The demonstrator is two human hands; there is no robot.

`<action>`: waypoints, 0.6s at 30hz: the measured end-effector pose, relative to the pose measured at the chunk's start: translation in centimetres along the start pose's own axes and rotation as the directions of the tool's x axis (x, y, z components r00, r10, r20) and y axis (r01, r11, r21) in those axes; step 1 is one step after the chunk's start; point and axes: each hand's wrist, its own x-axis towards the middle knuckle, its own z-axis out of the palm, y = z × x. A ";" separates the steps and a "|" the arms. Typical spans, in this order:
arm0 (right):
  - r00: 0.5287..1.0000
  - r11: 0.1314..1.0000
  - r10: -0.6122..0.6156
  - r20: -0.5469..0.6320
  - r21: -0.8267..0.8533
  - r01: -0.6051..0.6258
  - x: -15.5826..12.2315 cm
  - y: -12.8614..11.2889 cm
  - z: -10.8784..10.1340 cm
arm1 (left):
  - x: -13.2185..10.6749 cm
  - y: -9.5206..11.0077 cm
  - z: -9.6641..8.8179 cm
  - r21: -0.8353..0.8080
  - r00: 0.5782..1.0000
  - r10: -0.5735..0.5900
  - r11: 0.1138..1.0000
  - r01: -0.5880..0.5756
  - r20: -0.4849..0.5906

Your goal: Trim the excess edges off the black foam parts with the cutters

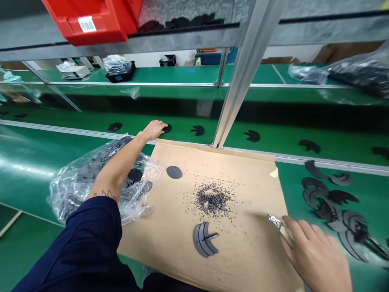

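Note:
My left hand reaches out over the green belt, its fingers closed on the edge of a rounded black part. At lower right my right hand is wrapped round small cutting nippers, their metal jaws pointing left above the cardboard. A dark oval piece lies flat on the cardboard sheet. Nearer to me is a curved, slotted black part with a thin stem. Between these two spreads a pile of small black crumbs.
A clear plastic bag of dark parts lies under my left arm. Several curved black pieces are heaped at right. More parts lie along the belt. A metal post rises behind the cardboard; a red bin hangs overhead.

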 end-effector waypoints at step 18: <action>0.975 0.978 -0.201 0.097 -0.040 0.206 3.6 -0.2 -0.9 | 3.0 10.7 0.7 -0.285 0.998 -0.041 0.958 0.026 -0.048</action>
